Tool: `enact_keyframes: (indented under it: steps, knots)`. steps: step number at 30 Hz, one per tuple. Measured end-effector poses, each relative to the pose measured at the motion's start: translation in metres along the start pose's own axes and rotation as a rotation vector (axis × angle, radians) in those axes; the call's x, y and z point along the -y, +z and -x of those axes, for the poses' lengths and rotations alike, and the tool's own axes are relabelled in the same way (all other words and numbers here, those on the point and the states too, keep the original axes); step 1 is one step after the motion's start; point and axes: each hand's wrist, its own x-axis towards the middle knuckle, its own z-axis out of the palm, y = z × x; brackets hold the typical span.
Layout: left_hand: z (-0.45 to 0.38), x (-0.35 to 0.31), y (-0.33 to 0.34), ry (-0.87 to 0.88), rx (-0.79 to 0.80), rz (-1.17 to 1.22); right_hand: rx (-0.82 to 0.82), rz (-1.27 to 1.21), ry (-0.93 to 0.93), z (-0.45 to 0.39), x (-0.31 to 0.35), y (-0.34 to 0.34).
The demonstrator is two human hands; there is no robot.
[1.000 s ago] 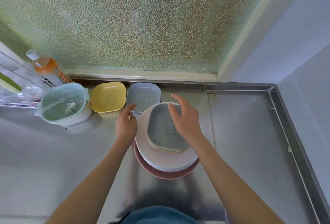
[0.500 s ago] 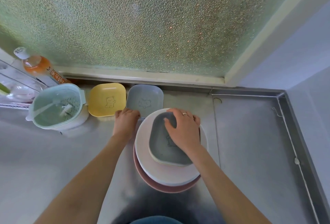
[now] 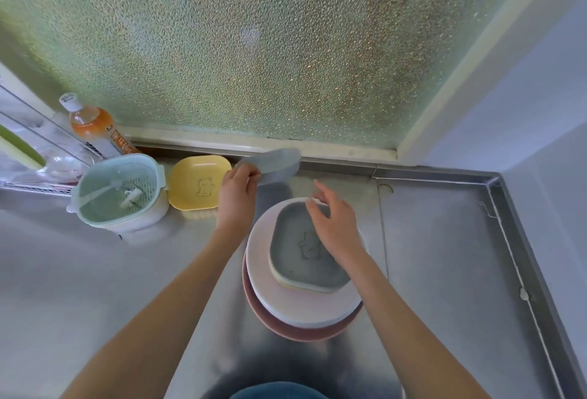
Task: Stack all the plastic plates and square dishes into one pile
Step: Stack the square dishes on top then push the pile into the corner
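Observation:
A pile stands on the steel counter: a dark pink plate (image 3: 286, 332) at the bottom, a pale pink plate (image 3: 263, 274) on it, and a grey square dish (image 3: 292, 258) with a bear drawing on top of other square dishes. My right hand (image 3: 333, 227) hovers over that grey dish with fingers spread, holding nothing. My left hand (image 3: 236, 195) grips the near edge of a blue-grey square dish (image 3: 276, 165), lifted and tilted off the counter. A yellow square dish (image 3: 198, 182) with a bear drawing lies flat to the left of it.
A mint strainer basket in a white bowl (image 3: 120, 193) sits left of the yellow dish. An orange drink bottle (image 3: 93, 128) stands behind it by the frosted window (image 3: 254, 49). A wire rack (image 3: 28, 157) is at far left. The counter's raised rim (image 3: 521, 239) runs down the right.
My left hand took hold of the blue-grey square dish and lifted it, tilting it off the counter. My right hand came up off the grey dish on the pile and opened.

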Motion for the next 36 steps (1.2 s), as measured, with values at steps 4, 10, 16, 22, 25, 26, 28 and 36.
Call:
enact_keyframes:
  steps: [4,10,16,22,25,26,28,36]
  knots:
    - [0.015,-0.034,-0.010,0.147,0.014,0.050,-0.110,-0.327,0.076,0.001,0.004,-0.011]
    - [0.070,-0.060,-0.016,0.423,0.150,0.064,-0.240,-0.727,0.224,0.008,-0.003,-0.027]
    - [0.110,-0.042,-0.016,0.546,0.165,0.031,-0.249,-0.404,0.125,0.038,-0.022,-0.028]
    - [0.105,-0.034,-0.016,-0.016,0.130,0.141,-0.228,-0.202,0.064,0.060,-0.027,-0.018]
    - [0.097,-0.028,-0.014,-0.217,0.246,0.147,-0.195,-0.120,0.104,0.062,-0.033,-0.009]
    - [0.096,-0.026,-0.011,-0.215,0.280,0.134,-0.175,-0.077,0.121,0.063,-0.035,-0.006]
    - [0.096,-0.025,-0.006,-0.185,0.320,0.111,-0.164,-0.041,0.137,0.064,-0.039,-0.001]
    - [0.091,-0.010,0.001,-0.191,0.314,0.170,-0.180,-0.165,0.142,0.065,-0.041,-0.001]
